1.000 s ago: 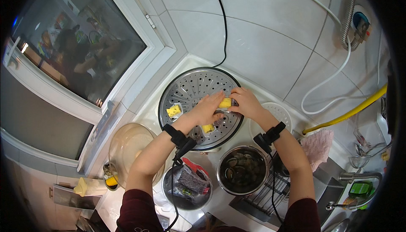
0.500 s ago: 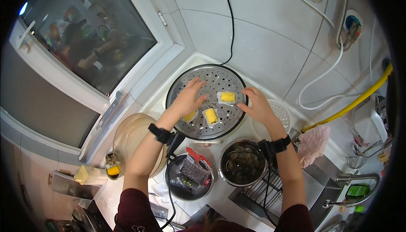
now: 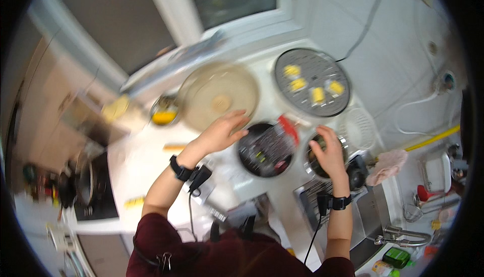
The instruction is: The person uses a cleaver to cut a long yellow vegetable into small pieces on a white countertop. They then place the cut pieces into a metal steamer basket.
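Left hand (image 3: pixel 223 131) and right hand (image 3: pixel 328 152) are held loosely spread. Four yellow pieces (image 3: pixel 317 95) are counted on one round tray (image 3: pixel 318 70).

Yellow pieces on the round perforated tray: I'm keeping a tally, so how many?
4: upper-left piece, left piece just below it, lower piece, right piece. None looks hidden.

Nothing legible from my end: motion blur smears whatever's printed on the packages (image 3: pixel 275 143) in the round bowl (image 3: pixel 245 159) and green bottle (image 3: pixel 396 258); I can't read any letters or numbers.
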The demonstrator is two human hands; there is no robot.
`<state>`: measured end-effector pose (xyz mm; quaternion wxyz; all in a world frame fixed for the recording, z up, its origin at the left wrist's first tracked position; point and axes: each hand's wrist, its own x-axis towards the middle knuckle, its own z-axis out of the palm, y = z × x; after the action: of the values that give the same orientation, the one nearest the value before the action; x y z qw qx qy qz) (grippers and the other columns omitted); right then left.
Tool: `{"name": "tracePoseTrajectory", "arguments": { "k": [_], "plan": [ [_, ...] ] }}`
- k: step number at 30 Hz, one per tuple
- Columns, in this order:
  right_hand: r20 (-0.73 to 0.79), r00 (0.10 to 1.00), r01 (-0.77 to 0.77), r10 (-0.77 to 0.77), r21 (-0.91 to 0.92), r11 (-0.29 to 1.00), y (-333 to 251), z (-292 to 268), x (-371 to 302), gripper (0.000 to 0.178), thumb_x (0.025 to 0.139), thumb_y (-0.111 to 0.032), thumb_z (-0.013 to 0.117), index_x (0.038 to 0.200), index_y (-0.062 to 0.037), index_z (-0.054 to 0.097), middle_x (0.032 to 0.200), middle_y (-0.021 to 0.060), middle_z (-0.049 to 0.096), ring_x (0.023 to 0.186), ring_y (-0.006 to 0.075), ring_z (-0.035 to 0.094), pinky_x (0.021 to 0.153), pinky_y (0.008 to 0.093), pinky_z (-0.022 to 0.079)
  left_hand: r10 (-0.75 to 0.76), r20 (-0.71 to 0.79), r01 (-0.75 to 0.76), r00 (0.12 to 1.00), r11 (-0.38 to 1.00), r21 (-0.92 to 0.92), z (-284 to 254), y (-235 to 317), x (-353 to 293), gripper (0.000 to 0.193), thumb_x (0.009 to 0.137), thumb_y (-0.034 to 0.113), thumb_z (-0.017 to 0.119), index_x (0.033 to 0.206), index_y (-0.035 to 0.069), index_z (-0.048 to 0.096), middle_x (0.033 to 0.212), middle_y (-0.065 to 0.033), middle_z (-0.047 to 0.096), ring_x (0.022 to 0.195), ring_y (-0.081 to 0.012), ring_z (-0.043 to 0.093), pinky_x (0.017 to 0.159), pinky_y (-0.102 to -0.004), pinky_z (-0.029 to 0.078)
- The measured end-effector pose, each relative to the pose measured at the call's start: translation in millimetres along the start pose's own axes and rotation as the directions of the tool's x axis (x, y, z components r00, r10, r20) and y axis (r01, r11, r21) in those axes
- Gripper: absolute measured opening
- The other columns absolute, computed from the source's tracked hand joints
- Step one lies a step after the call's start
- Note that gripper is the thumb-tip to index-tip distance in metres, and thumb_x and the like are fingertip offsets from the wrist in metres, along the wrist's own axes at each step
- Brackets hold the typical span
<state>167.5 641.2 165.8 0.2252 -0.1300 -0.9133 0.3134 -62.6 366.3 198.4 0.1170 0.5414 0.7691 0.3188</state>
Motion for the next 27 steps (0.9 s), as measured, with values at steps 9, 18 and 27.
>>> {"name": "tracePoseTrajectory", "arguments": {
  "k": [9, 18, 27],
  "plan": [
    [0.228, 0.973, -0.015, -0.025, 0.169, 0.985, -147.1, 141.9, -106.3, 0.036, 0.087, -0.010, 0.066, 0.120, 0.0010, 0.058, 0.126, 0.0171, 0.058, 0.113, 0.0313, 0.057, 0.097, 0.0376, 0.045, -0.365, -0.036, 0.339, 0.930, 0.893, -0.297, 10.6, -12.9, -300.4, 0.033, 0.093, 0.017, 0.063, 0.123, 0.004, 0.060, 0.139, -0.0155, 0.049, 0.105, -0.0247, 0.064, 0.093, -0.0364, 0.050],
    [0.439, 0.897, -0.056, -0.050, 0.225, 0.973, -260.7, 252.3, -185.2, 0.037, 0.088, -0.013, 0.067, 0.121, 0.0002, 0.058, 0.116, 0.0148, 0.062, 0.101, 0.0267, 0.062, 0.090, 0.0356, 0.048, -0.577, -0.238, 0.442, 0.782, 0.781, -0.441, 23.6, -35.2, -538.9, 0.030, 0.093, 0.017, 0.063, 0.121, 0.006, 0.061, 0.134, -0.0155, 0.054, 0.100, -0.0238, 0.065, 0.089, -0.0361, 0.051],
    [0.648, 0.743, -0.097, -0.167, 0.351, 0.931, -319.1, 364.7, -193.8, 0.035, 0.089, -0.015, 0.067, 0.119, 0.0014, 0.060, 0.108, 0.0160, 0.066, 0.092, 0.0254, 0.066, 0.082, 0.0346, 0.052, -0.831, -0.544, 0.634, 0.120, 0.486, -0.602, 33.1, -127.7, -635.6, 0.054, 0.091, 0.012, 0.061, 0.139, -0.005, 0.041, 0.132, -0.0245, 0.052, 0.119, -0.0343, 0.056, 0.094, -0.0424, 0.049]
  ]
}}
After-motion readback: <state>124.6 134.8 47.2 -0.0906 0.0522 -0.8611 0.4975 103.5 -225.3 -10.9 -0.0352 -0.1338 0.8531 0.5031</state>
